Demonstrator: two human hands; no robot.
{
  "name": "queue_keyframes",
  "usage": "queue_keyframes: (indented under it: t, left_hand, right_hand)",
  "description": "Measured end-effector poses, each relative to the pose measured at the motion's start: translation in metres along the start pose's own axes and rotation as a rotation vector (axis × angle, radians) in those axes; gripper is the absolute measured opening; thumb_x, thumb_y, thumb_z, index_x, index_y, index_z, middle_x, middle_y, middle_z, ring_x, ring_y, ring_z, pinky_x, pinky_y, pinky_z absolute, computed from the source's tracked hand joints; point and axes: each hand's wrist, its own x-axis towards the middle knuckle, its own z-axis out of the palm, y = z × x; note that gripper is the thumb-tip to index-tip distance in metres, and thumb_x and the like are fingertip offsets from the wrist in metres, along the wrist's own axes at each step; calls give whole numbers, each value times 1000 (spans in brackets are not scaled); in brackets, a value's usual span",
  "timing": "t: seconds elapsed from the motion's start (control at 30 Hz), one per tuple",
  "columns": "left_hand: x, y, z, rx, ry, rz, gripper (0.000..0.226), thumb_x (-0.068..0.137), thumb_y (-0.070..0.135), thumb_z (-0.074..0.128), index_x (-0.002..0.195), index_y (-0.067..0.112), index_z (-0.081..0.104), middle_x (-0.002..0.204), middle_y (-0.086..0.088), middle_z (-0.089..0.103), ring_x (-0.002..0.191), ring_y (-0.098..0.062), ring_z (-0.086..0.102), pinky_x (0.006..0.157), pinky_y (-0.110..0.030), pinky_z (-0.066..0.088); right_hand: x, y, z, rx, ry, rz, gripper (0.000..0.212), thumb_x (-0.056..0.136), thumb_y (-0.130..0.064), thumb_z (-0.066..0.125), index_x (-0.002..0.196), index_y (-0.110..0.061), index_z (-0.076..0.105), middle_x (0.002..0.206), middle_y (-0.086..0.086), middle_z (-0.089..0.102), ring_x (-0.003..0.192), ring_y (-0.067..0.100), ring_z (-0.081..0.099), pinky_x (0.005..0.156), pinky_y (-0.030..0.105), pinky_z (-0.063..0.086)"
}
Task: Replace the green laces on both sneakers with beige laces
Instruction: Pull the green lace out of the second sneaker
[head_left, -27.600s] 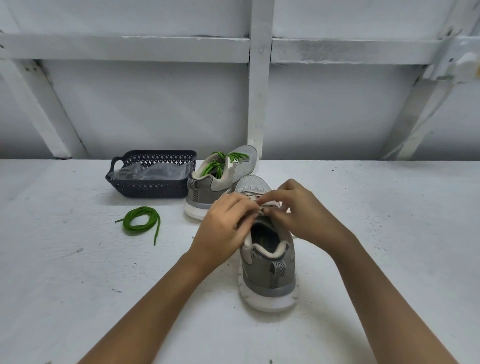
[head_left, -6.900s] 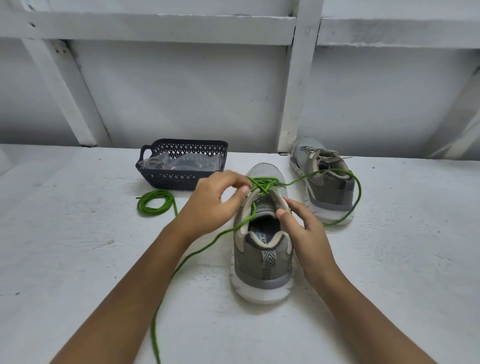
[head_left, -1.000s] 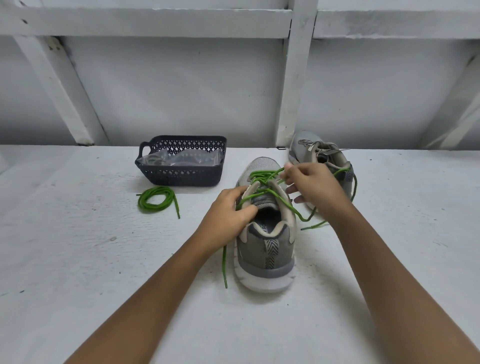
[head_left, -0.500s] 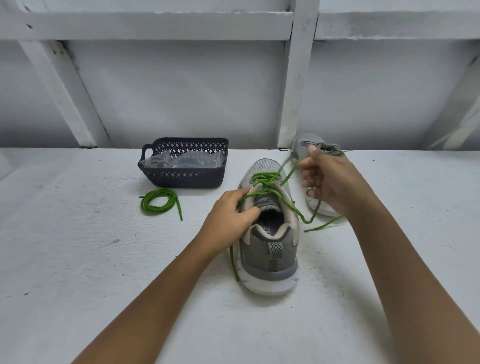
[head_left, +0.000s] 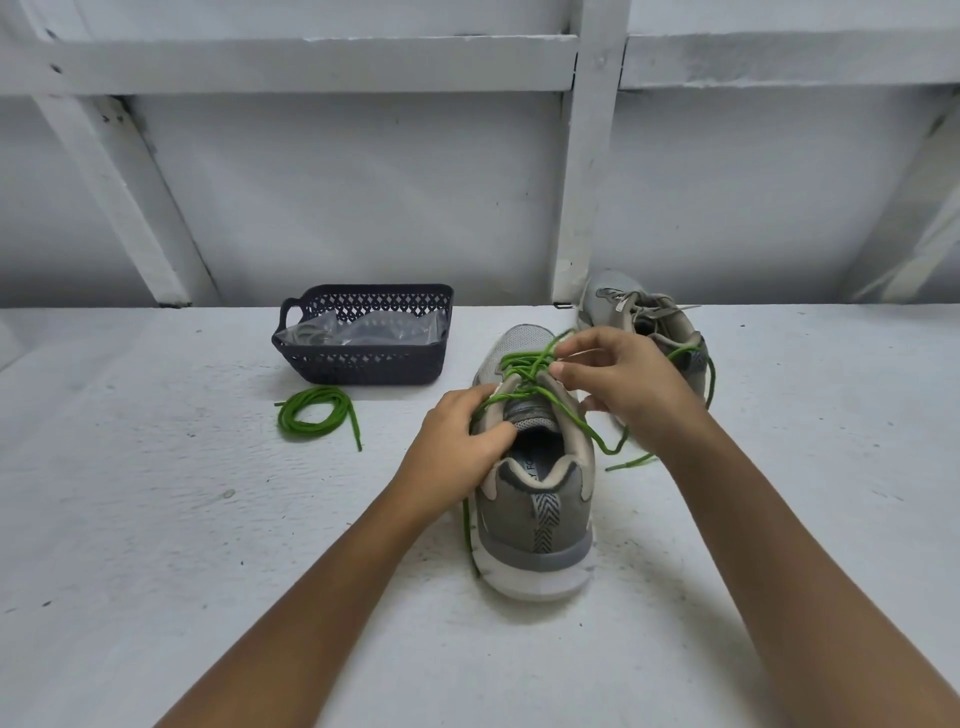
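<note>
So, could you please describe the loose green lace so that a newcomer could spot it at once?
Find the dark basket at the back left of the white table. Directly in front of it the loose green lace lies coiled on the tabletop. Unlike the other green lace, it runs through no sneaker and no hand touches it.
</note>
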Motion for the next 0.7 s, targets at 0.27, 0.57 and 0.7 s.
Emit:
queue_keyframes:
  t: [0.27,0.57,0.7]
  left_hand:
    - [-1,0,-1,-7,-15,14,62,67,40,45,127,29,55,122,6,52,112,-6,47,91,-22,34]
    - [-2,1,0,-25,-19,22,59,66,38,46,124,30,56,119,7,53,108,-5,48,88,-20,33]
    - [-1,1,-1,-22,-22,9,61,65,38,46,125,30,55,120,7,52,108,-5,48,87,-21,34]
  right_hand:
    - [3,-6,-17,335,349,-199,25,86,2,62,79,-18,48,76,-1,58,72,10,59,65,22,53]
    - [3,3,-1,99,43,91,27,87,-19,67,106,-8,51,76,5,60,55,8,55,46,18,46]
    - [0,1,2,50,83,-52,18,87,-1,62,97,-15,55,73,8,63,60,13,61,56,22,52]
